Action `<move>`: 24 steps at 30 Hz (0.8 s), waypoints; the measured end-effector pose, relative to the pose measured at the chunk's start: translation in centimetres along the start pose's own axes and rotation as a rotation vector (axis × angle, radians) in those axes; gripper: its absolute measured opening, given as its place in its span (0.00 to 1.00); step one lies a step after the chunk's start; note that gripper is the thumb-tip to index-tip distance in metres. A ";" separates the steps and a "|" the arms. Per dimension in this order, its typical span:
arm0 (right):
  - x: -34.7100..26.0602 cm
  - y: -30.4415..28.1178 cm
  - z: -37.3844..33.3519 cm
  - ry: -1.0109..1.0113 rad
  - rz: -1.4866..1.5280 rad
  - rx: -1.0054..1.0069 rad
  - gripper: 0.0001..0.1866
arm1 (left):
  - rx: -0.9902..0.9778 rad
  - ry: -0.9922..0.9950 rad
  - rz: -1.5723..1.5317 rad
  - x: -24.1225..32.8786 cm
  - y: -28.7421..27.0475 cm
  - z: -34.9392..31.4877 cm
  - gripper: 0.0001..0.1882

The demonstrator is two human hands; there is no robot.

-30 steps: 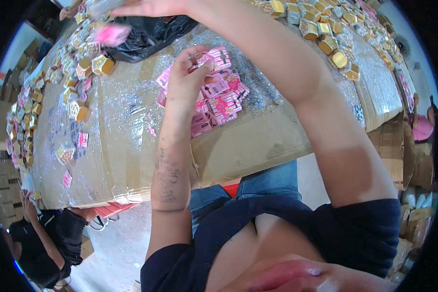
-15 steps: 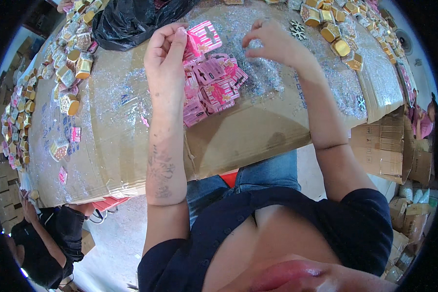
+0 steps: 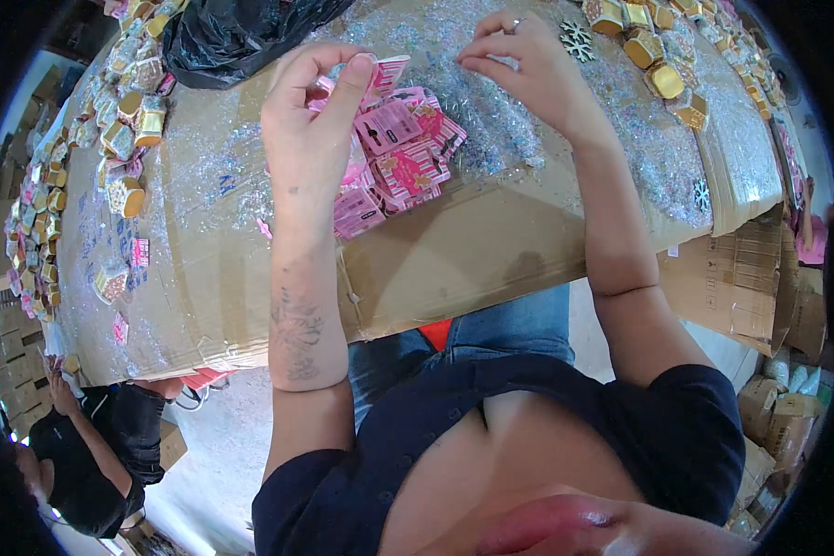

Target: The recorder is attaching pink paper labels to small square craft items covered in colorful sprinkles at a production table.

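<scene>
A pink-and-white striped card (image 3: pixel 386 78) is pinched between the thumb and fingers of my left hand (image 3: pixel 313 97), tilted so that it shows narrow. Just below it, a loose pile of pink printed cards (image 3: pixel 406 169) lies on the cardboard-covered table. Off to the right, my right hand (image 3: pixel 528 69) hangs above a spread of clear, glittery bits (image 3: pixel 500 130). Its thumb and forefinger are drawn together; whatever may be between them is too small to make out. A silvery snowflake shape (image 3: pixel 577 42) lies beside that hand.
A black plastic bag (image 3: pixel 227 42) sits at the far left-centre. Clear packs with gold ends (image 3: pixel 663 82) line the right side, and similar packs (image 3: pixel 125 196) the left. Stray pink cards (image 3: pixel 139 252) lie at left. Another person (image 3: pixel 83 454) is at the lower left; cardboard boxes (image 3: pixel 727 278) stand at right.
The card in my left hand has turned more edge-on. My right hand has risen slightly away, its thumb and forefinger closing together. The whole view has shifted a little.
</scene>
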State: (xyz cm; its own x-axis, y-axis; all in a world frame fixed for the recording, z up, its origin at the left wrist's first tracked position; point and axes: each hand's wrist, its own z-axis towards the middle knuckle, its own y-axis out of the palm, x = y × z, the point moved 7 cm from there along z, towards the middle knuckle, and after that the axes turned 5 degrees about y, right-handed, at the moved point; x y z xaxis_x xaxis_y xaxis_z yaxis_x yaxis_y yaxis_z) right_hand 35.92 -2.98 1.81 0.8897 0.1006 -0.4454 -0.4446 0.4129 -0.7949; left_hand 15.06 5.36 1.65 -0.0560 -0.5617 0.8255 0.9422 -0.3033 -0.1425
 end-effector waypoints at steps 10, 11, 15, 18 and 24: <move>-1.9 -1.4 -0.4 -0.585 0.316 0.356 0.06 | -0.122 -0.298 -0.477 -0.6 2.7 -1.2 0.05; -1.8 -1.2 -0.5 -0.583 0.318 0.356 0.06 | -0.122 -0.300 -0.476 -0.8 2.7 -1.2 0.05; -1.7 -0.7 0.3 -0.129 0.404 0.183 0.07 | -0.147 -0.284 -0.505 -1.1 2.8 -1.2 0.05; 1.3 1.2 -0.1 0.397 0.558 0.006 0.10 | -0.146 -0.327 -0.567 -1.5 3.0 -1.4 0.07; 1.9 2.7 -0.4 0.535 0.933 -0.078 0.12 | -0.157 -0.348 -0.559 -1.1 3.4 -1.6 0.08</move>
State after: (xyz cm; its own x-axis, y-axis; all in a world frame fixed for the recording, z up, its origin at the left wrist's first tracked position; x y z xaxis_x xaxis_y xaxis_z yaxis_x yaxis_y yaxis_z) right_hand 36.41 -2.08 -1.34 0.0438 -0.0710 -0.9965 -0.9461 0.3174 -0.0642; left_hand 17.79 3.72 -0.62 -0.3869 -0.0153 0.9220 0.7414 -0.5996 0.3012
